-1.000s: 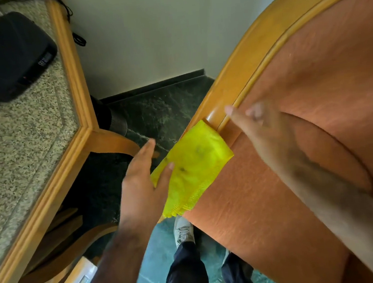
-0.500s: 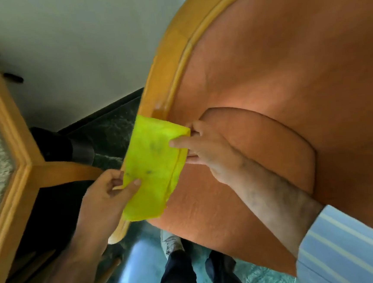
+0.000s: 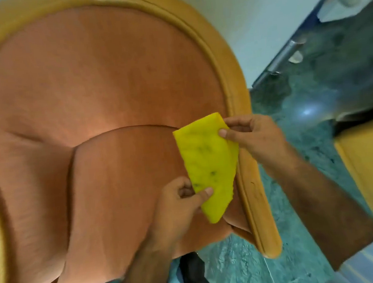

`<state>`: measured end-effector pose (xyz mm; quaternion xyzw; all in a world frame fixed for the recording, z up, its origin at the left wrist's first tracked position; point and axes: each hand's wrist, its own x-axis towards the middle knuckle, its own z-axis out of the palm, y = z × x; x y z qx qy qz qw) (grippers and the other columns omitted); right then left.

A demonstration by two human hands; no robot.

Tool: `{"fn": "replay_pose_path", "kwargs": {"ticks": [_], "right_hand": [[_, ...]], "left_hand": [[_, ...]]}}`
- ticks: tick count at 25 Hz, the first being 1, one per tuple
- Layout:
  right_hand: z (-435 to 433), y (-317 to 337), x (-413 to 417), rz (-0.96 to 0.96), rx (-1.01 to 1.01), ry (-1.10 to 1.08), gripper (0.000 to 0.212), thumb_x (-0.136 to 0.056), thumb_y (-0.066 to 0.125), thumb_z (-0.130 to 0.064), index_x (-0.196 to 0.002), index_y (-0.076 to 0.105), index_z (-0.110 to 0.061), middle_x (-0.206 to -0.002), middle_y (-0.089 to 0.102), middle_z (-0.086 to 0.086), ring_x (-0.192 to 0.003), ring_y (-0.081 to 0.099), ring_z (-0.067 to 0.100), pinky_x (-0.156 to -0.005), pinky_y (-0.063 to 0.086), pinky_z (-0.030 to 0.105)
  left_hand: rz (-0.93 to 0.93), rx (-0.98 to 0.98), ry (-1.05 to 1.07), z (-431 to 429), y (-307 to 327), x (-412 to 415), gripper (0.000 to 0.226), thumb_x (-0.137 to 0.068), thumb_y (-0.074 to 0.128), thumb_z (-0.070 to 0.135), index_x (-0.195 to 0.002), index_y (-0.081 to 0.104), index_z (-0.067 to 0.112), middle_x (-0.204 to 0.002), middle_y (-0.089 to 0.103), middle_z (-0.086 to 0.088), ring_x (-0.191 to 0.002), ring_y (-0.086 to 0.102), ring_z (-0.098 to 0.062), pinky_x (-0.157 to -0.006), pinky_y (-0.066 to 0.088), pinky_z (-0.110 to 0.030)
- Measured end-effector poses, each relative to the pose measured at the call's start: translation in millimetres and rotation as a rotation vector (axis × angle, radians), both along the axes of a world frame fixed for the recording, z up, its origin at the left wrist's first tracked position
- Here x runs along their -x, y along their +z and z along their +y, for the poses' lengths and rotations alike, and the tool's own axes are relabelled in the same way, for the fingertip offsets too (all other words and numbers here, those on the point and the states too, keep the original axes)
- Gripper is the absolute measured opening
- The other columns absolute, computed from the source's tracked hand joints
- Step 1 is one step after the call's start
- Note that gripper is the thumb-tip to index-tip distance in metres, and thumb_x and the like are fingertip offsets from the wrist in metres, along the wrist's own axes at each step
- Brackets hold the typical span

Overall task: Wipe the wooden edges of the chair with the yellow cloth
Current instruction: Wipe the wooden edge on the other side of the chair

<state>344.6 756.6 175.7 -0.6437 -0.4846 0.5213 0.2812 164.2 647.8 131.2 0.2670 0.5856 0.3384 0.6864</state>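
Observation:
A chair with orange upholstery [image 3: 99,85] and a curved light-wood frame [image 3: 235,92] fills the view. The yellow cloth [image 3: 208,162], folded and marked with dark smudges, is held flat over the seat cushion just inside the right wooden arm [image 3: 257,205]. My left hand [image 3: 182,205] pinches the cloth's lower edge between thumb and fingers. My right hand [image 3: 252,135] pinches its upper right edge, next to the wooden rim. The cloth does not clearly touch the wood.
Green marble floor [image 3: 309,112] lies to the right of the chair, with a white wall and dark skirting behind. Another yellow wooden piece of furniture [image 3: 369,175] stands at the right edge. My dark trouser legs [image 3: 192,276] show below the seat.
The view has swung from the chair's left edge to its right side. Both hands carried the cloth across the seat, and the right hand now grips it too. The stone-topped table is out of view.

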Motion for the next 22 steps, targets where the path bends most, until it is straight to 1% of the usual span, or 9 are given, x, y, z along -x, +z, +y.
{"fn": "replay_pose_path", "kwargs": {"ticks": [3,6,9,12,15,16,18,20,22], "right_hand": [[-18.7,-9.6,-75.3,-0.105,0.001,-0.089,0.028,-0.092,0.072,0.006,-0.115,0.071,-0.009,-0.107,0.075,0.015,-0.071,0.073,-0.006,-0.070,0.058,0.009],[-52.1,-44.0,-123.4,-0.210,0.063,-0.182,0.023,-0.093,0.072,0.003,-0.115,0.073,-0.003,-0.115,0.076,0.025,-0.096,0.074,0.024,-0.096,0.059,0.037],[-83.6,-81.3,-144.1,-0.299,0.145,-0.229,0.027,-0.094,0.076,-0.009,-0.121,0.073,-0.006,-0.117,0.077,0.017,-0.109,0.072,0.029,-0.105,0.056,0.049],[-98.7,-105.6,-139.2,-0.263,0.159,-0.252,0.033,-0.095,0.076,-0.015,-0.127,0.071,-0.012,-0.123,0.076,0.010,-0.116,0.071,0.024,-0.105,0.056,0.042],[-117.2,-120.8,-120.1,-0.439,-0.090,-0.274,0.054,-0.102,0.067,-0.032,-0.151,0.046,-0.019,-0.154,0.053,0.004,-0.147,0.045,0.020,-0.116,0.036,0.028],[-126.4,-124.0,-110.2,-0.542,-0.202,-0.226,0.060,-0.105,0.058,-0.039,-0.157,0.035,-0.019,-0.164,0.040,0.004,-0.155,0.030,0.019,-0.123,0.026,0.028],[-145.3,-133.0,-88.4,-0.710,-0.336,-0.022,0.068,-0.107,0.044,-0.047,-0.162,0.021,-0.015,-0.173,0.021,0.006,-0.162,0.010,0.022,-0.131,0.015,0.035],[-156.8,-143.9,-70.3,-0.908,-0.329,0.171,0.075,-0.107,0.040,-0.055,-0.164,0.017,-0.012,-0.175,0.015,0.008,-0.162,0.009,0.025,-0.130,0.023,0.049],[-152.0,-149.1,-62.2,-1.026,-0.268,0.234,0.080,-0.106,0.040,-0.060,-0.164,0.016,-0.010,-0.175,0.013,0.010,-0.162,0.012,0.026,-0.128,0.030,0.052]], "left_hand": [[-0.143,0.111,-0.103,-3.9,-10.3,-68.4,0.016,-0.087,0.078,0.003,-0.094,0.065,-0.004,-0.082,0.079,-0.019,-0.080,0.077,-0.032,-0.065,0.068,-0.037],[-0.182,0.249,-0.191,-25.1,-34.7,-115.2,0.026,-0.090,0.077,0.004,-0.108,0.062,-0.006,-0.107,0.074,-0.032,-0.091,0.079,-0.035,-0.070,0.069,-0.042],[0.070,0.227,-0.257,-41.8,-62.5,-138.8,0.023,-0.089,0.079,0.006,-0.099,0.061,-0.005,-0.104,0.069,-0.035,-0.085,0.078,-0.029,-0.066,0.068,-0.040],[0.342,0.122,-0.402,-44.5,-75.3,-137.0,0.033,-0.083,0.087,0.026,-0.081,0.059,0.008,-0.074,0.071,-0.015,-0.074,0.075,-0.021,-0.068,0.066,-0.049],[0.761,-0.420,-0.487,-7.5,-63.6,-118.0,0.041,-0.084,0.070,0.068,-0.086,0.054,0.030,-0.079,0.062,0.011,-0.078,0.061,-0.005,-0.071,0.053,-0.033],[0.848,-0.711,-0.467,17.0,-58.5,-111.9,0.039,-0.091,0.060,0.068,-0.096,0.056,0.030,-0.093,0.062,0.013,-0.090,0.060,-0.008,-0.081,0.051,-0.033],[1.006,-1.226,-0.585,82.7,-52.7,-108.1,0.054,-0.103,0.045,0.060,-0.130,0.058,0.016,-0.137,0.062,-0.004,-0.133,0.053,-0.025,-0.113,0.042,-0.043],[1.201,-1.498,-0.940,150.4,-49.8,-114.6,0.070,-0.107,0.030,0.059,-0.154,0.039,0.007,-0.166,0.038,-0.011,-0.157,0.027,-0.029,-0.127,0.022,-0.055],[1.370,-1.661,-1.296,189.2,-56.0,-120.9,0.073,-0.108,0.020,0.060,-0.157,0.034,0.007,-0.167,0.035,-0.011,-0.158,0.023,-0.030,-0.128,0.019,-0.059]]}}
